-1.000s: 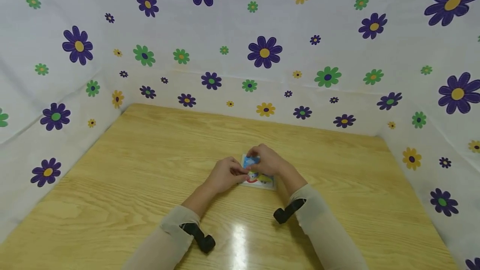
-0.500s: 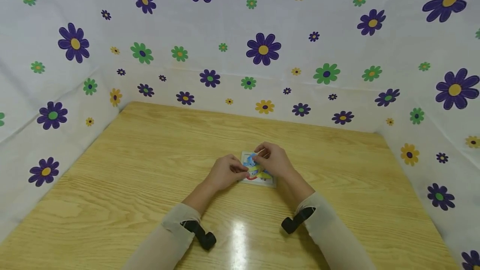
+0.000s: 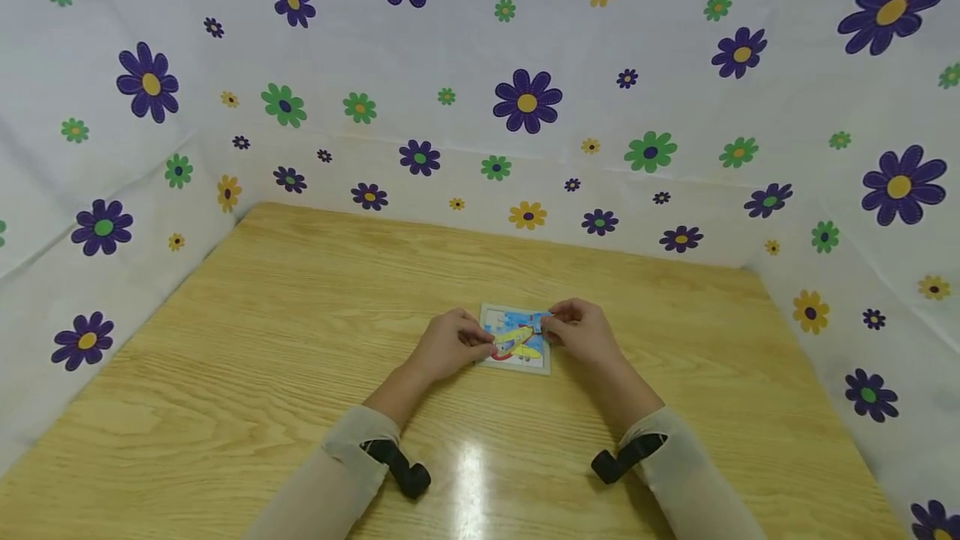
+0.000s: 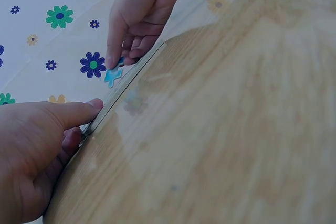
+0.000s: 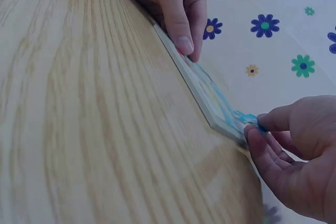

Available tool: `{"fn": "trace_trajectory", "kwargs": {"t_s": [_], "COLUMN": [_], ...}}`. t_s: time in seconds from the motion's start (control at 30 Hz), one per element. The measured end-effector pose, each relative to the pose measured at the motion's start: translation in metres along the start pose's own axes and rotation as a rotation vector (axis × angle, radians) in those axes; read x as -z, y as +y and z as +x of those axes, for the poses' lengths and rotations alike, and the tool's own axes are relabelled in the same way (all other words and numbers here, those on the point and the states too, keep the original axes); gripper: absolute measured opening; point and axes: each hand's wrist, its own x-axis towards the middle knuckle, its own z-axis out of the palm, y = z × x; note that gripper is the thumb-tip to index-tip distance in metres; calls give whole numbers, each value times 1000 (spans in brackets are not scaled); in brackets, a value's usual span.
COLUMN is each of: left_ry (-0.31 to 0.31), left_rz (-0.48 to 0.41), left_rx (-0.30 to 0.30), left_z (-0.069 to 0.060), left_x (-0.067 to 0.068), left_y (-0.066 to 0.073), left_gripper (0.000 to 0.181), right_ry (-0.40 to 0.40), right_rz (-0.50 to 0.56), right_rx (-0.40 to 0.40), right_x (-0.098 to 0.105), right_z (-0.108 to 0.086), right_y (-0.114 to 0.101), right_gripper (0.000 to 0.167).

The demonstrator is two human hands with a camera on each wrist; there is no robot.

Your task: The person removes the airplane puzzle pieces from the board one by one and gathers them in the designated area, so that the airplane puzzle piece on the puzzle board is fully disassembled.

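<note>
A small framed jigsaw puzzle [image 3: 517, 348] with a yellow plane on blue sky lies at the middle of the table. My left hand [image 3: 450, 344] grips its left edge, the thumb [image 4: 84, 113] on top of the frame in the left wrist view. Between the thumb and fingers of my right hand [image 3: 588, 333] is a blue puzzle piece [image 4: 112, 76], held over the puzzle's back right corner. In the right wrist view the same piece [image 5: 245, 118] is tilted, partly hidden by the fingertips. A pale patch shows at the puzzle's upper left.
The wood-grain table [image 3: 337, 298] spreads around the puzzle. White cloth walls [image 3: 450, 40] printed with flowers enclose it at the back and both sides. Each sleeved forearm carries a black wrist mount [image 3: 630, 457].
My right hand has moved rightward from the puzzle's upper left to its back right corner, bringing the blue piece along. More of the picture shows. My left hand stays at the left edge.
</note>
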Motion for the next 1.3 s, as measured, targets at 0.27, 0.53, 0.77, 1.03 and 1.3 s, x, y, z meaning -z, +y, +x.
{"fn": "trace_trajectory", "kwargs": {"t_s": [0.27,0.53,0.77,1.03,1.3], "left_ry": [-1,-22,-19,-4,-7], "left_rz": [-5,-32,-18,-27,-30], "left_rx": [15,67,87,67,40], "left_z": [1,-2,-5,-8,-1], "left_x": [-1,1,-1,-1,0], "left_y": [-1,-1,-2,-5,0], "left_gripper": [29,41,41,40,39], "right_ry": [127,156,172,176,154], "right_rz": [101,129,39,14,-20], "right_rx": [-39,-39,-24,9,12], "right_x": [11,11,8,4,14], "right_z": [-3,-1,-2,-5,-4], "right_y": [12,22,26,24,19], "right_gripper": [30,27,29,30,36]}}
